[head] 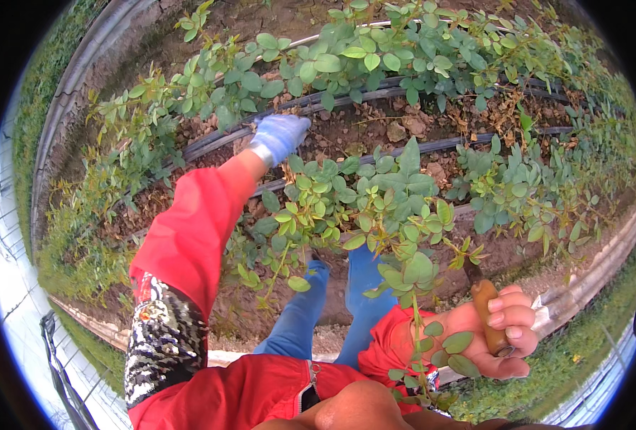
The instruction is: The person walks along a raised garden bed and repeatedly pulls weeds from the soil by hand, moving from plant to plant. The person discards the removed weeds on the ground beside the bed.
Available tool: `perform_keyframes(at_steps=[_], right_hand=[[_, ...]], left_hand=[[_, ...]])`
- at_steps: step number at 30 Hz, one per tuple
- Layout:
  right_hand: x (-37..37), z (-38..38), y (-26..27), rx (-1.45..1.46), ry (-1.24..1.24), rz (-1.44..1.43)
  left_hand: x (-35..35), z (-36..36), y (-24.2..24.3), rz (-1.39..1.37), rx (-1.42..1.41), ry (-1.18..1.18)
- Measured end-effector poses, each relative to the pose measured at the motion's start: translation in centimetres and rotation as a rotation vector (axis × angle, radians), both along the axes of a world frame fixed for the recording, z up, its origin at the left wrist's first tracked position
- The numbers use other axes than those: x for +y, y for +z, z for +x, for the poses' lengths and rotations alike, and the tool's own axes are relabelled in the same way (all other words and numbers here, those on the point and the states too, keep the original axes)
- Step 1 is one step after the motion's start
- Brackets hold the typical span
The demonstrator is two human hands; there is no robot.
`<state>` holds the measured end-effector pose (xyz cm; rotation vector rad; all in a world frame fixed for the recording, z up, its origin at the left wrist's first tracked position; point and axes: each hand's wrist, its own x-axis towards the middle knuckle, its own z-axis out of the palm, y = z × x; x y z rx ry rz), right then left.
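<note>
My left hand (281, 134), in a light blue and white glove, reaches down into the bed by the black drip lines. Its fingers are bent, and whether they pinch anything is hidden. My bare right hand (503, 333) is closed round the wooden handle (488, 314) of a tool at the lower right. The tool's dark metal end points away from me, partly behind leaves, so its kind cannot be told. Rose-like plants (371, 199) with green leaflets grow between my hands, and one leafy stem (416, 317) rises close in front of my right forearm.
Another row of bushes (328, 62) runs along the bed's far side. Black drip lines (371, 97) cross clumpy soil (398, 126) with dry leaves. My blue-clad legs (296, 309) stand on the near path. Pale edging (592, 285) and grass (543, 371) lie at the right.
</note>
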<state>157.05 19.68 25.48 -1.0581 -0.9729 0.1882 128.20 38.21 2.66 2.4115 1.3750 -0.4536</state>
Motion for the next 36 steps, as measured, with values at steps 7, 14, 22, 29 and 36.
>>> perform_keyframes(at_steps=[7, 14, 22, 29, 36], right_hand=[[-0.3, -0.1, -0.1, -0.023, 0.047, -0.001], [-0.3, -0.1, -0.2, -0.030, 0.027, -0.003], [0.2, 0.1, -0.2, -0.010, 0.002, 0.004], [0.7, 0.0, 0.0, -0.019, 0.005, -0.020], [0.5, 0.7, -0.3, -0.028, 0.020, -0.012]], left_hand=[[1.5, 3.0, -1.5, 0.091, 0.227, -0.121], [1.1, 2.7, -0.2, 0.125, 0.195, -0.180], [-2.6, -7.0, 6.3, -0.094, 0.197, -0.177], [-4.6, -12.7, 8.5, -0.198, 0.247, -0.075], [-5.2, -11.3, 6.8, -0.154, 0.083, -0.062]])
